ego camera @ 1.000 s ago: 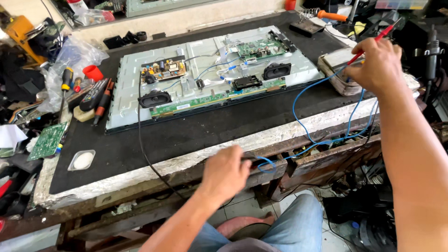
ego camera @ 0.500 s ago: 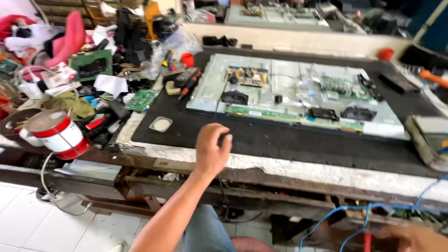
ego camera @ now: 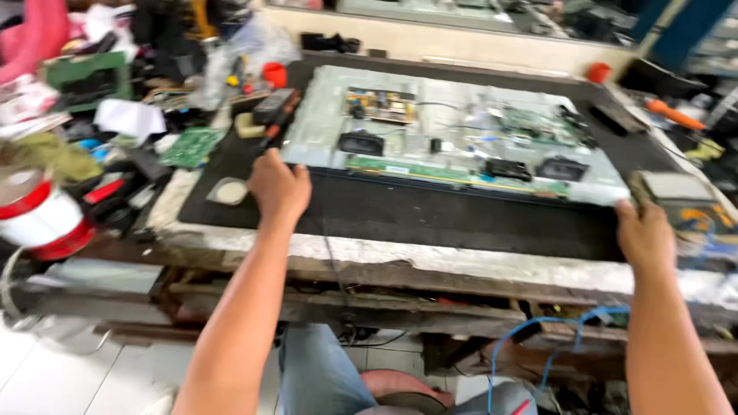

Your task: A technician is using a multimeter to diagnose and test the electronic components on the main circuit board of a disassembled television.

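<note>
Two hands are in view, one at each lower corner of a single opened flat-screen panel (ego camera: 461, 138) that lies back-up on the black mat (ego camera: 430, 219) of the surface (ego camera: 461, 261). The left hand (ego camera: 278, 188) has its fingers curled at the panel's near left corner; the right hand (ego camera: 644, 234) is likewise curled at the near right corner, though blur hides whether either one truly grips the edge. On the panel sit three circuit boards: a yellowish one (ego camera: 380, 104) at upper left, a green one (ego camera: 538, 127) at upper right and a long green strip (ego camera: 430, 169) along the near edge, plus two dark oval speakers (ego camera: 361, 143). Half a second ago only the left hand lay on the mat, short of the panel, and the right was low and out of place; now both have come up to the corners. Left of the mat lie one loose green board (ego camera: 192, 146) and one red-and-white round tub (ego camera: 38, 215). Blue cables (ego camera: 553, 338) hang below the surface.
</note>
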